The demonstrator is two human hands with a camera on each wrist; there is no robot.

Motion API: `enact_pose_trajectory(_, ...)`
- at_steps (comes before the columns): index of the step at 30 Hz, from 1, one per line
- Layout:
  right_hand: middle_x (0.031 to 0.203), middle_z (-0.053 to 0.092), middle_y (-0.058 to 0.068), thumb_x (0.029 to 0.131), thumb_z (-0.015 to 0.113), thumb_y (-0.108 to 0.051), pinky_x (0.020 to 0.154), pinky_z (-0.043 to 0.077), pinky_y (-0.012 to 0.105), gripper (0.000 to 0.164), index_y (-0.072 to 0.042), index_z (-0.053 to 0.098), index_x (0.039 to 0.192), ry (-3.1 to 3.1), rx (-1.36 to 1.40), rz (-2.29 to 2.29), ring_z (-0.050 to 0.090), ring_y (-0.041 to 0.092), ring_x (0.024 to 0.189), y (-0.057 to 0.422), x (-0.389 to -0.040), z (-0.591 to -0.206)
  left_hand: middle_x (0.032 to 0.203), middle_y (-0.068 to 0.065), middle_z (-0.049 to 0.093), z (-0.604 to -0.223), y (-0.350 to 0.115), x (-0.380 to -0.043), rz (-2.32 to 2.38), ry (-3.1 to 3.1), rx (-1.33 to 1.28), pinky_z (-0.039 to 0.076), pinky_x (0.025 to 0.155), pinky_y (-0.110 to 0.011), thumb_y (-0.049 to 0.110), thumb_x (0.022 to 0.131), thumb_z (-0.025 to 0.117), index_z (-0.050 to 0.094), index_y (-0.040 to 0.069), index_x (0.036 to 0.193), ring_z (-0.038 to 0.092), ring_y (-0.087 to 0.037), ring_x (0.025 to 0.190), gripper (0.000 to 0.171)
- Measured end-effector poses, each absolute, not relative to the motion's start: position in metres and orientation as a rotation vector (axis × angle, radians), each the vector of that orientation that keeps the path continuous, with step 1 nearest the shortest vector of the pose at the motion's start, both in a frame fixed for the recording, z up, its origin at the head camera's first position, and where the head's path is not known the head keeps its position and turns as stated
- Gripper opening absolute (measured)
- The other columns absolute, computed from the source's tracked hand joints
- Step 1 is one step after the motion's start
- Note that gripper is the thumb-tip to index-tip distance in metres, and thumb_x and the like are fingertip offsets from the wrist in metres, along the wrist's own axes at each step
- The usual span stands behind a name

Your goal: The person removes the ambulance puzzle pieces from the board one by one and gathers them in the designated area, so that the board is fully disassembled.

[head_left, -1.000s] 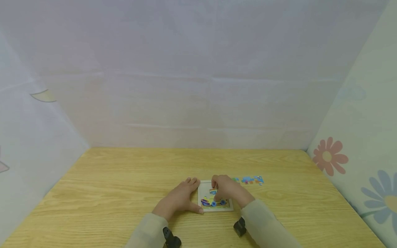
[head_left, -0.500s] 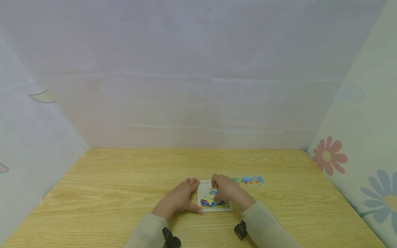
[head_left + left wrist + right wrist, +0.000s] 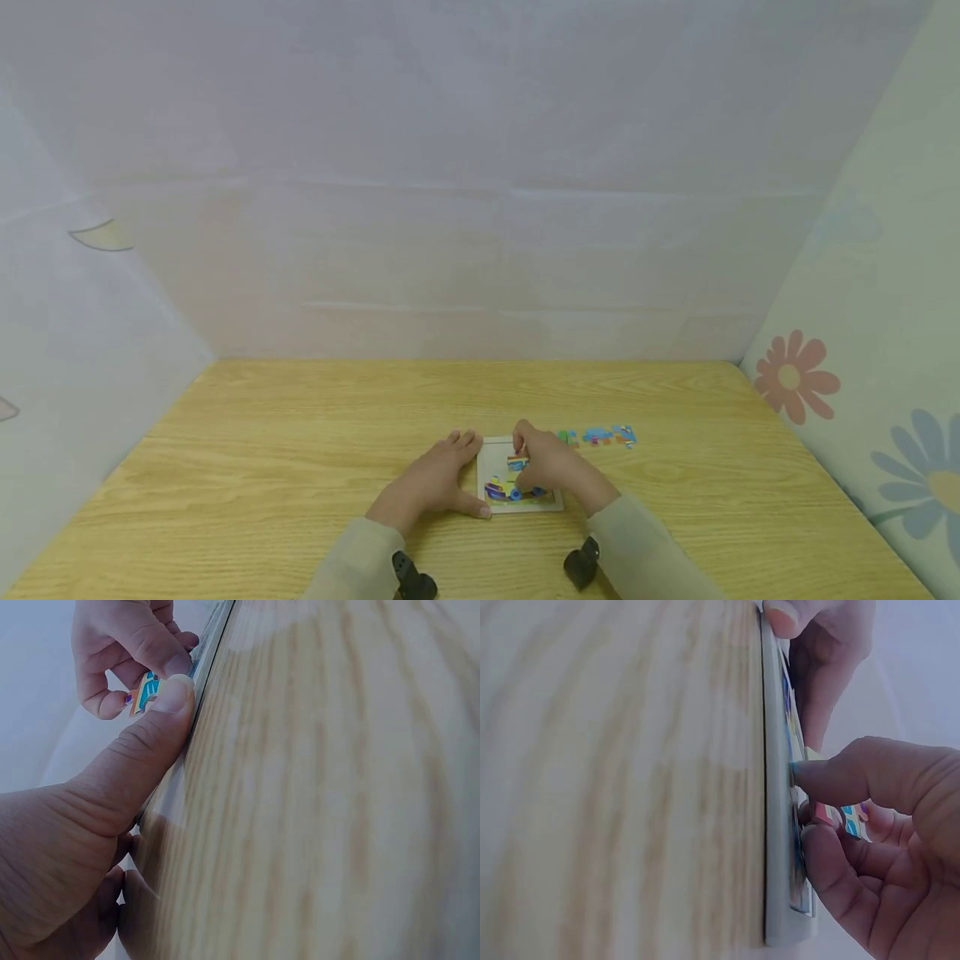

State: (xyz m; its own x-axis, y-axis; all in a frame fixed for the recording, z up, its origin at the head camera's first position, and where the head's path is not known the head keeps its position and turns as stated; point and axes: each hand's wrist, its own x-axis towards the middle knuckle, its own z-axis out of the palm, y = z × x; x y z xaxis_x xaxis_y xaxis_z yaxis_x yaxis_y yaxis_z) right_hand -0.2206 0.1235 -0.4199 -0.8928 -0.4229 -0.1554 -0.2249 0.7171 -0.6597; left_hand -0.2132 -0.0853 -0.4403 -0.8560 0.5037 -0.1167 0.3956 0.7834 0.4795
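A light jigsaw tray (image 3: 482, 471) lies on the table, its lower part filled with a colourful vehicle picture. My left hand (image 3: 437, 477) rests along the tray's left side, thumb at the near corner and fingers spread toward the far one. In the left wrist view that thumb (image 3: 154, 731) looks straight and presses on the rim. My right hand (image 3: 553, 461) is over the tray and pinches a puzzle piece (image 3: 517, 464) with yellow and blue on it. The right wrist view shows this puzzle piece (image 3: 849, 819) tilted between the fingers; the hand hides part of the picture.
Several loose puzzle pieces (image 3: 598, 436) lie in a row on the wooden table (image 3: 300, 442), right of the tray and behind the right hand. Pale cloth walls (image 3: 480, 250) enclose the table at the back and both sides.
My right hand has shifted very slightly, still pinching the puzzle piece at about the same spot over the tray. My left hand and the tray have stayed put.
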Motion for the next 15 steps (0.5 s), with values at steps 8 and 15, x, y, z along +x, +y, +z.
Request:
enact_pose_trajectory(8,0.062,0.044,0.000,0.073,0.068,0.003,0.045,0.034,0.022,0.032,-0.008,0.047,0.094,2.458,-0.501,-1.249,0.040,0.012,0.051,0.135,-0.228,-0.435,0.152,-0.012,0.025,-0.441,-0.085,-0.215,0.654,2.744,0.709,0.023,0.111,-0.053,0.059,0.063,0.075,0.030,0.007,0.145,0.017,-0.035,0.140,0.107)
enact_pose_trajectory(15,0.067,0.058,0.003,0.081,0.064,-0.002,0.051,0.047,0.024,0.021,-0.004,0.051,0.098,2.343,-0.435,-1.438,0.055,0.013,0.056,0.141,-0.231,-0.441,0.152,-0.011,0.024,-0.443,-0.085,-0.216,0.642,2.743,0.705,0.023,0.111,-0.052,0.061,0.063,0.074,0.030,0.008,0.146,0.016,-0.035,0.140,0.108)
